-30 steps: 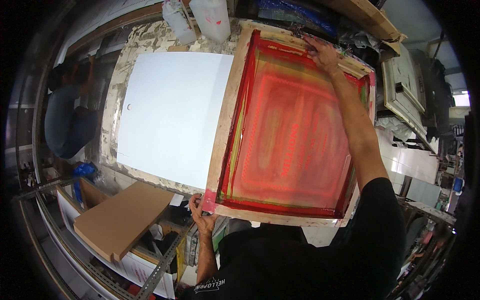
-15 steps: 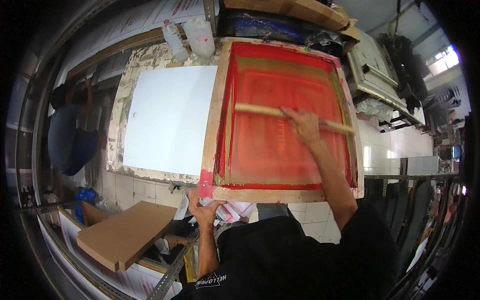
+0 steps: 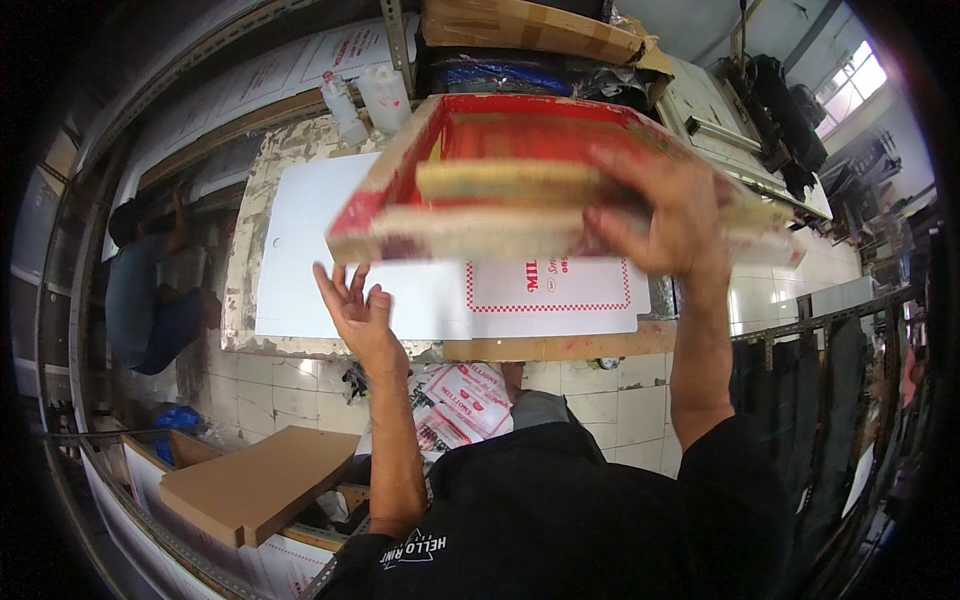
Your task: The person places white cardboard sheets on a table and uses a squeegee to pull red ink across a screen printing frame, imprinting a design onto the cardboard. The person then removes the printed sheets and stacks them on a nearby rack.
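A wooden-framed printing screen (image 3: pixel 450 232) with red ink in it is tilted, its near edge raised off the table. Lying along the inside of that edge is a long wooden squeegee (image 3: pixel 500 183). My right hand (image 3: pixel 665 215), smeared by motion, closes round the squeegee and the frame's near side. Below the frame's near left corner, my left hand (image 3: pixel 365 320) has its fingers spread and holds nothing. A blank white sheet (image 3: pixel 310 270) covers the left of the table. Under the raised screen shows a white sheet with a red checkered print (image 3: pixel 590 290).
Two white plastic bottles (image 3: pixel 383 97) stand at the table's back. A brown cardboard piece (image 3: pixel 262 485) rests on a rack at lower left. Another person (image 3: pixel 150 285) crouches at far left. Dark panels (image 3: pixel 790 400) hang at right; a taped carton (image 3: pixel 530 28) lies behind the table.
The screen's near edge has risen, uncovering the printed sheet. My right hand and the squeegee have come to that edge. My left hand has left the frame's corner and opened.
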